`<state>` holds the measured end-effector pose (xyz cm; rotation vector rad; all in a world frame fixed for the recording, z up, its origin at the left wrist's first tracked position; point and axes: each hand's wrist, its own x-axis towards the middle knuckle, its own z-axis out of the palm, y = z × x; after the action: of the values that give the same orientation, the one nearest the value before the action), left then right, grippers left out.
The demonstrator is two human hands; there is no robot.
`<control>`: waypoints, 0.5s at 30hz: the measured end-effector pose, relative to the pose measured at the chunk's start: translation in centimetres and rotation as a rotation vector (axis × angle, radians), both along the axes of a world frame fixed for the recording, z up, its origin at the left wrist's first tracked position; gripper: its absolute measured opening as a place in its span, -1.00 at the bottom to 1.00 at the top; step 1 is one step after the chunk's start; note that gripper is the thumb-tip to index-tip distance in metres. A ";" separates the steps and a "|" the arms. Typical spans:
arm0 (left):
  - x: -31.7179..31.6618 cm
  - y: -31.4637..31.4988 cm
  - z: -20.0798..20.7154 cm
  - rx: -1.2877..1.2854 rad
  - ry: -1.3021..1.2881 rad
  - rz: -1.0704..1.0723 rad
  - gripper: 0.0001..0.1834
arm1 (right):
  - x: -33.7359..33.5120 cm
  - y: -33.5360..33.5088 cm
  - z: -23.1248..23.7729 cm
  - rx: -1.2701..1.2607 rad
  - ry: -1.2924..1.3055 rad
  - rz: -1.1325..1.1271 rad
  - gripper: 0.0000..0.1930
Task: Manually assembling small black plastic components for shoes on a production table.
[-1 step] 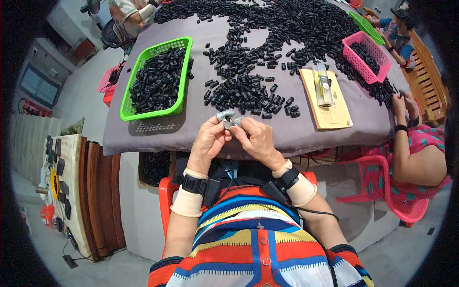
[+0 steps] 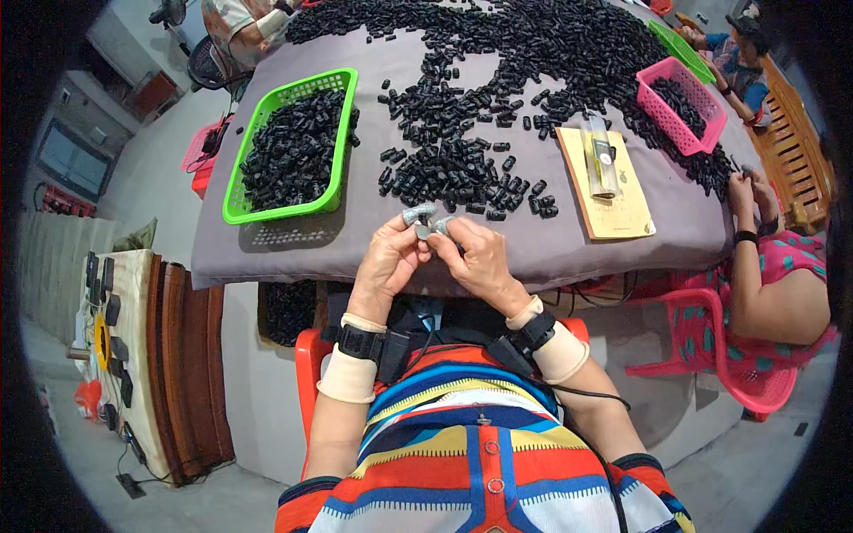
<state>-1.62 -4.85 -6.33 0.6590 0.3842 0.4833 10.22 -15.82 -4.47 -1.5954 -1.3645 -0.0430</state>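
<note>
My left hand (image 2: 387, 259) and my right hand (image 2: 482, 259) meet just over the near edge of the cloth-covered table, thumbs and fingertips pinched close together. Grey coverings wrap some fingertips on both. Between them shows a small black piece (image 2: 431, 223), mostly hidden by the fingers, apparently like the short black cylinders around. Right beyond my fingertips lies a loose pile of small black cylindrical parts (image 2: 453, 173). To the left, a green basket (image 2: 233, 202) holds many more of them.
A yellow pad (image 2: 615, 222) with a clear-and-yellow packet (image 2: 602, 164) on it lies right of the pile. A pink basket (image 2: 653, 105) of black parts stands farther right. The large heap (image 2: 569, 44) spreads over the far table. Other people work at the right and far left.
</note>
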 end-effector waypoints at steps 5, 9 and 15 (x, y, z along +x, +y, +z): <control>-0.1 0.0 0.1 0.014 -0.034 -0.014 -0.76 | 0.0 0.0 0.1 -0.027 0.011 0.002 -0.79; -0.2 0.0 0.1 0.009 -0.054 -0.028 -0.76 | 0.0 0.0 0.0 -0.035 0.012 0.004 -0.77; -0.1 -0.1 0.2 -0.014 -0.086 -0.046 -0.76 | -0.1 0.1 0.0 -0.033 0.019 0.003 -0.77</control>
<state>-1.67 -4.92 -6.10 0.6298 0.2905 0.4629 10.14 -15.76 -4.43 -1.6179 -1.3587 -0.0031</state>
